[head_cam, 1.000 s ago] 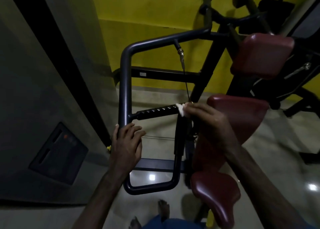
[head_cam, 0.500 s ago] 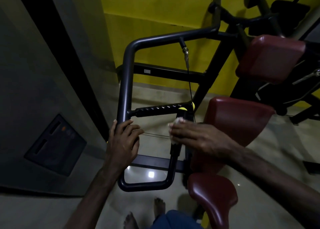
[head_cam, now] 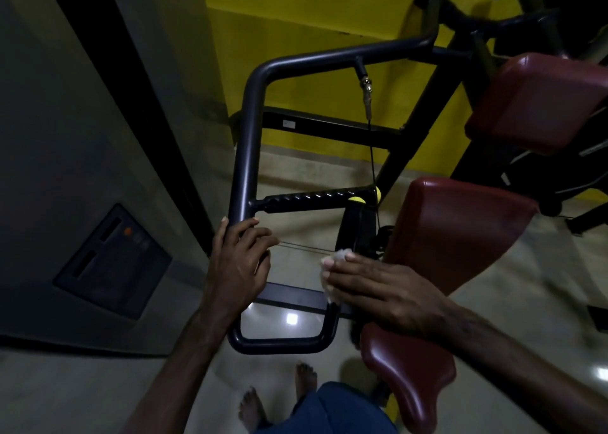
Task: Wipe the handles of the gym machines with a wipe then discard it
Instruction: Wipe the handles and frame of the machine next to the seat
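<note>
Now my right hand presses the white wipe under closed fingers at centre frame; left hand wraps the frame bar

1. No text, brand or number can be read anywhere.
2. A small pale label sits on the black crossbar of the machine, but its print is too small and too blurred to read.
</note>
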A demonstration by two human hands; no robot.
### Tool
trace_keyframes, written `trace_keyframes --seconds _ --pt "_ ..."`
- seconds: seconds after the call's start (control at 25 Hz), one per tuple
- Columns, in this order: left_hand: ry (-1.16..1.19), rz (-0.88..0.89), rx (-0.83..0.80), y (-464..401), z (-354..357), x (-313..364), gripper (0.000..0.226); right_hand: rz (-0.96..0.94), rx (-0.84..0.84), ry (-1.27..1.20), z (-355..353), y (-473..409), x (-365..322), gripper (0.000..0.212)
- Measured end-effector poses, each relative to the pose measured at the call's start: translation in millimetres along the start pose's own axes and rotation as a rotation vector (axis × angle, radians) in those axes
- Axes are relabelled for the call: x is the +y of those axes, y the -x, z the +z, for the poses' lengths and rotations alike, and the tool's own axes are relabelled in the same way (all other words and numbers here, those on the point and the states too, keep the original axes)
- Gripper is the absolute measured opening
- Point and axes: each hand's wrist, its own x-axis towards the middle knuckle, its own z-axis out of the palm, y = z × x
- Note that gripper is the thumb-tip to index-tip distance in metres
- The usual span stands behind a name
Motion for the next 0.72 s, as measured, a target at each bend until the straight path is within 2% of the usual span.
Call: trace_keyframes --seconds 0.08,0.2,0.36,0.44,0.56,0.72 --pt "0.01 0.001 -0.001 0.4 0.3 -0.8 0.028 0.131 0.085 -0.013 -9.2 -8.5 14.6 0.035" --pt "0.032 -0.01 -0.009 0.2 -0.6 0.5 0.028 0.439 0.301 -0.104 -4.4 -22.5 14.6 0.038" --pt "0.04 -0.022 -0.023 -0.9 -1.8 1.7 0.03 0.804 0.535 -0.312 36.7 -33.8 -49.0 0.047" --pt "0.045 -0.025 -0.025 -0.7 -2.0 2.1 0.03 0.86 0.569 -0.36 50.9 -25.5 -82.7 0.047" --pt "0.047 -0.024 -0.026 -0.6 -3.5 1.7 0.029 0.86 0.498 -0.468 58.6 -9.1 -113.7 0.052" --pt "0.044 -0.029 -0.024 -0.6 -3.4 3.8 0.028 0.919 0.471 -0.639 49.7 -21.3 -105.4 0.057"
